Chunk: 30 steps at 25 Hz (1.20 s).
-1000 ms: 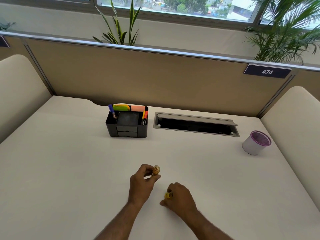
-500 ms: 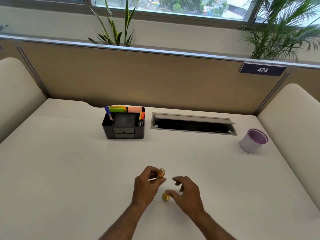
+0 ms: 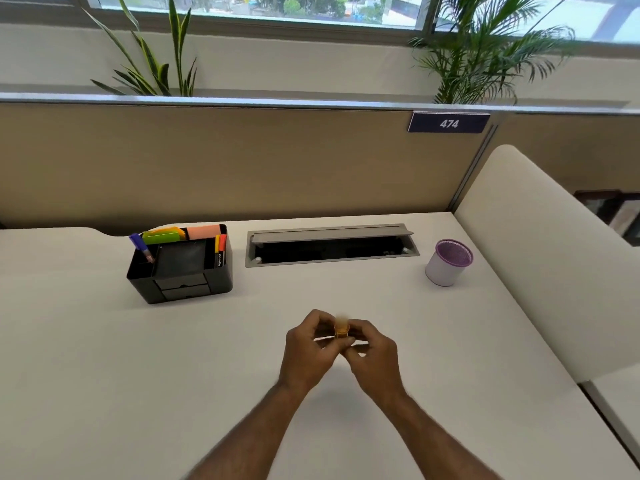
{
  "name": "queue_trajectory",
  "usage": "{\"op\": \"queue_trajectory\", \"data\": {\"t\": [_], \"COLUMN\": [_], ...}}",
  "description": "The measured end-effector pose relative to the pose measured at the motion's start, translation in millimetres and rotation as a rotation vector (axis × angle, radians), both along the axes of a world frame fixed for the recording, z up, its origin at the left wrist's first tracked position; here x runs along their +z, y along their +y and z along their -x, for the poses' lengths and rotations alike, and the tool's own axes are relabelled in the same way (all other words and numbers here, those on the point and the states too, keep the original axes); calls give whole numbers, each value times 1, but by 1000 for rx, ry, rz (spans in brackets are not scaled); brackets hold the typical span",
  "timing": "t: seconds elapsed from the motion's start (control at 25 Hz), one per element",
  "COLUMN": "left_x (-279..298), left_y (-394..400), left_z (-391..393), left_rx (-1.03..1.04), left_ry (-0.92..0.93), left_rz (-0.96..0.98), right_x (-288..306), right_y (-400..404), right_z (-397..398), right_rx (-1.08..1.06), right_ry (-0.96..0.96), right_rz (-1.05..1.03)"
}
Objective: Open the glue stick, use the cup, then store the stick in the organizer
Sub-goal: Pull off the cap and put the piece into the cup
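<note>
A small orange glue stick (image 3: pixel 341 329) stands upright between my two hands over the middle of the white desk (image 3: pixel 104 358). My left hand (image 3: pixel 306 353) pinches its body from the left. The fingertips of my right hand (image 3: pixel 374 358) close on it from the right. Its top end shows above my fingers, blurred. The yellow cap is out of sight, hidden by my hands if it is there. The white cup with a purple rim (image 3: pixel 447 264) stands at the far right. The black organizer (image 3: pixel 180 277) sits at the far left.
The organizer holds pens, markers and coloured sticky notes. An open grey cable tray (image 3: pixel 330 244) is set into the desk between organizer and cup. A tan partition closes the back, and cream padded dividers stand at the right side.
My right hand has left the yellow cap on the desk and moved up and left to join my left hand on the glue stick. The cap is no longer visible.
</note>
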<state>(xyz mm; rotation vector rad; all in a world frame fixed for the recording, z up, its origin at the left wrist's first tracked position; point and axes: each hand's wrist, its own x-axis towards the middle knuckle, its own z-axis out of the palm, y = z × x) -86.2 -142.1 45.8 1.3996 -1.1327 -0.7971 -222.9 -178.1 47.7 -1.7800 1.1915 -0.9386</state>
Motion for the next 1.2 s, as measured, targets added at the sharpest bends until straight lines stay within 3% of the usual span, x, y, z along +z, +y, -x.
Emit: {"op": "queue_trajectory", "data": {"t": [0.12,0.32,0.44,0.52,0.72,0.88,1.2], "left_x": [-6,-29,-43,-55,-81,-96,-94], "left_y": [-24,-65,-90,-115,-142,-144,-144], "left_z": [15,22,21,34,58,64,64], "left_rx": [-51,9,-150,-295,-491,-468,-495], "left_ry": [-80,-542,-813,-939,-1032,-1099,-1106], "left_rz": [-34,-122,-137,-255,-520,-518,-539], "right_x": [-2,2,15,22,33,30,18], "right_y": [-20,-74,-118,-156,-230,-269,-284], "right_z": [20,64,91,115,158,171,158], "right_rx": [-53,-268,-392,-468,-562,-619,-486], "right_ry": [-16,3,81,127,349,364,542], "right_rz": [-18,-64,-49,-27,31,-2,118]}}
